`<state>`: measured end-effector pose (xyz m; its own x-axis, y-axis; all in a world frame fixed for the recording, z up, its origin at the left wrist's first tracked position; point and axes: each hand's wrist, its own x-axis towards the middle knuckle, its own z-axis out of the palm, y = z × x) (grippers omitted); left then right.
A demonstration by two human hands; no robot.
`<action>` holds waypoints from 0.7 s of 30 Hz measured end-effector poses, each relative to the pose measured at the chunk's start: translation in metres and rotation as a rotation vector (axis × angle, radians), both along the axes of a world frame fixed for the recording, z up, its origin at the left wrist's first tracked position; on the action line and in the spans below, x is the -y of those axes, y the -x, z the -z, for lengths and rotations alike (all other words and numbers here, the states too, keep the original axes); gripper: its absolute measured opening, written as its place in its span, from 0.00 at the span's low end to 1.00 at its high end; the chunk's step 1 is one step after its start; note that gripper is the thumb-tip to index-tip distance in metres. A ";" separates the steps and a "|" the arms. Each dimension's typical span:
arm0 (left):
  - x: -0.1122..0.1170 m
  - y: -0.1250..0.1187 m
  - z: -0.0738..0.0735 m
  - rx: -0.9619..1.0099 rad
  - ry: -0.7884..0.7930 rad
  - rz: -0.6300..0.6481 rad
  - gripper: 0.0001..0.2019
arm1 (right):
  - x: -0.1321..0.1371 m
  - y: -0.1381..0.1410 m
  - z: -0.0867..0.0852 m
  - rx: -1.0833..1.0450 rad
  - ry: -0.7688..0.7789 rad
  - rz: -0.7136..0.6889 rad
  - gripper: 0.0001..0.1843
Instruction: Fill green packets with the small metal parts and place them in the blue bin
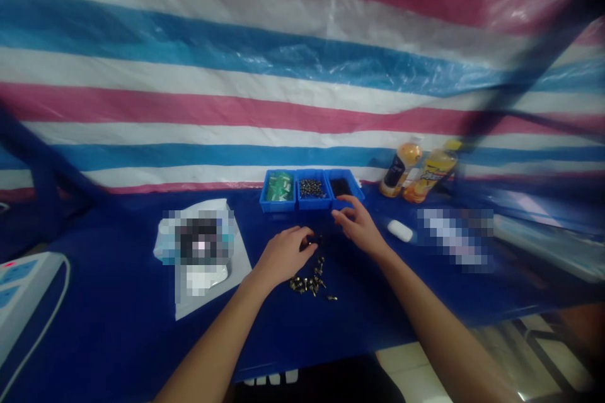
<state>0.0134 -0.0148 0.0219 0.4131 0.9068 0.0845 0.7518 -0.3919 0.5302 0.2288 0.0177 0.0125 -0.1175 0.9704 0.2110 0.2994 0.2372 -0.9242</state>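
My left hand (283,255) is over the blue tabletop with its fingers curled and thumb drawn in. Something small and dark shows between its fingertips; its kind is too small to make out. My right hand (360,227) is raised just in front of the right bin, thumb and index finger apart, nothing visible between them. Below the left hand lies a loose pile of small brass-coloured, screw-like metal parts (307,284). Three blue bins stand behind the hands: the left bin (278,206) has green packets, the middle bin (314,204) metal pieces, the right bin (358,184) dark contents.
At the left, a white sheet (239,271) lies under blurred items, and a power strip (28,296) with a white cable sits farther left. Two drink bottles (401,167) stand at the back right. A small white case (399,230) rests right of my right hand. Striped sheeting (212,110) hangs behind.
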 end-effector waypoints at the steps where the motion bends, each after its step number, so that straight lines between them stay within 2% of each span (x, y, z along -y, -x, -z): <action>1: 0.000 0.000 0.000 0.000 -0.003 -0.001 0.11 | 0.001 -0.001 -0.001 0.088 -0.039 -0.045 0.23; 4: -0.001 0.000 0.002 0.000 -0.009 -0.001 0.11 | 0.005 -0.002 -0.001 0.409 -0.147 -0.237 0.16; 7: -0.002 0.001 0.003 0.001 -0.012 0.006 0.10 | 0.008 0.000 0.000 0.602 -0.195 -0.366 0.14; 11: -0.003 0.002 0.005 -0.001 -0.021 0.016 0.09 | 0.007 0.004 0.005 0.670 -0.209 -0.376 0.12; 21: -0.004 0.002 0.004 -0.020 -0.018 0.041 0.07 | 0.004 0.001 0.010 0.639 -0.249 -0.314 0.08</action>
